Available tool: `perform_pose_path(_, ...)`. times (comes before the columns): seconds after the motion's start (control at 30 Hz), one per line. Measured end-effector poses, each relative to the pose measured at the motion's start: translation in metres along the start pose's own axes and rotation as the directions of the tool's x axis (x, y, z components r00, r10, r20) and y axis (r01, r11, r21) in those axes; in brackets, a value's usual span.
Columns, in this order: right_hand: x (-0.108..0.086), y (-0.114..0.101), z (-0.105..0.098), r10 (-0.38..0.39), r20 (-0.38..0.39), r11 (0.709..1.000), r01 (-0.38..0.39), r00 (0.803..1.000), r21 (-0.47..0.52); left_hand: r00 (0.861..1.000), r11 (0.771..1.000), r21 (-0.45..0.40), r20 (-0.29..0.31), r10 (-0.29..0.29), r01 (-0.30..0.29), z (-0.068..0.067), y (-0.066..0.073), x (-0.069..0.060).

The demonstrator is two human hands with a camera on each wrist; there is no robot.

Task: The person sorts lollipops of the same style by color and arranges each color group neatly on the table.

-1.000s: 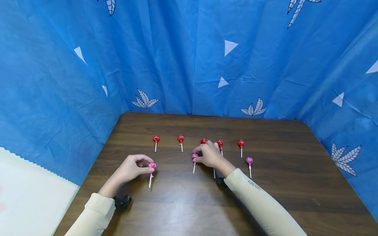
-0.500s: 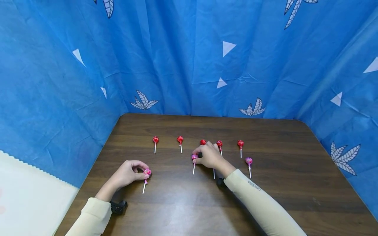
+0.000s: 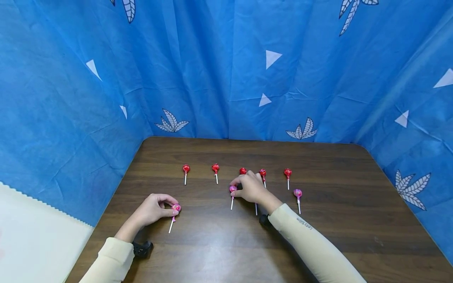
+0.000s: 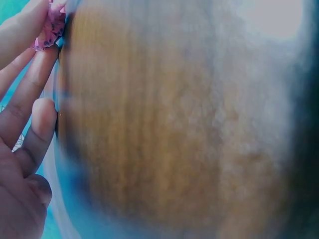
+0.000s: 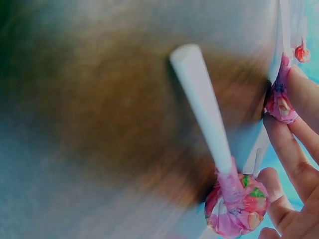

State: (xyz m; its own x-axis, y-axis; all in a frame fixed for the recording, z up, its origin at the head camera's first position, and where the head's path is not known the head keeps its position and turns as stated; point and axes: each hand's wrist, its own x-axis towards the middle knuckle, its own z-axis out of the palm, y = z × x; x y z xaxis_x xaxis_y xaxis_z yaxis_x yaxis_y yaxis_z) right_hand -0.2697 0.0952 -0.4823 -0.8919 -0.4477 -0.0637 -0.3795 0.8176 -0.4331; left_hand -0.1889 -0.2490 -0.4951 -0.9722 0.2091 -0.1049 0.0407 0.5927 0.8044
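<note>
My left hand pinches the wrapped head of a pink lollipop between thumb and fingers at the table's left side. Its white stick points down toward me, and in the left wrist view only part of the pink wrapper shows. My right hand holds a second pink lollipop by its head near the middle; in the right wrist view its wrapper sits between thumb and fingertip. Beneath that hand lies another pink lollipop, of which the head view shows just the stick.
Along the back runs a row of several red lollipops, from the leftmost red lollipop to the rightmost red lollipop. One more pink lollipop lies right of my right hand. A blue curtain surrounds the wooden table.
My left hand has shifted left and slightly toward me, carrying its pink lollipop along, and is almost still over the last half second. My right hand stays in place.
</note>
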Motion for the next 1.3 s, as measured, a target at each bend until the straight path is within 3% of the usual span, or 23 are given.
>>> perform_pose_path(0.5,-0.002,-0.003,-0.002,-0.006,-0.005,0.998,0.006,1.000,0.054,0.999,0.999,0.011,0.014,-0.044,0.044,0.003,-0.001,0.002)
perform_pose_path(0.7,-0.007,-0.024,-0.007,-0.077,-0.058,0.979,0.087,0.995,0.182,0.999,0.999,0.024,0.006,-0.040,0.040,0.003,0.000,0.002)
perform_pose_path(0.9,-0.015,-0.047,-0.004,-0.136,-0.049,0.954,0.144,0.989,0.262,0.998,0.997,0.041,0.003,-0.058,0.058,0.005,0.001,0.002)
perform_pose_path(1.3,-0.026,-0.066,0.021,-0.211,-0.005,0.972,0.211,0.977,0.100,0.998,0.997,0.058,-0.023,-0.052,0.053,0.004,0.003,0.000)
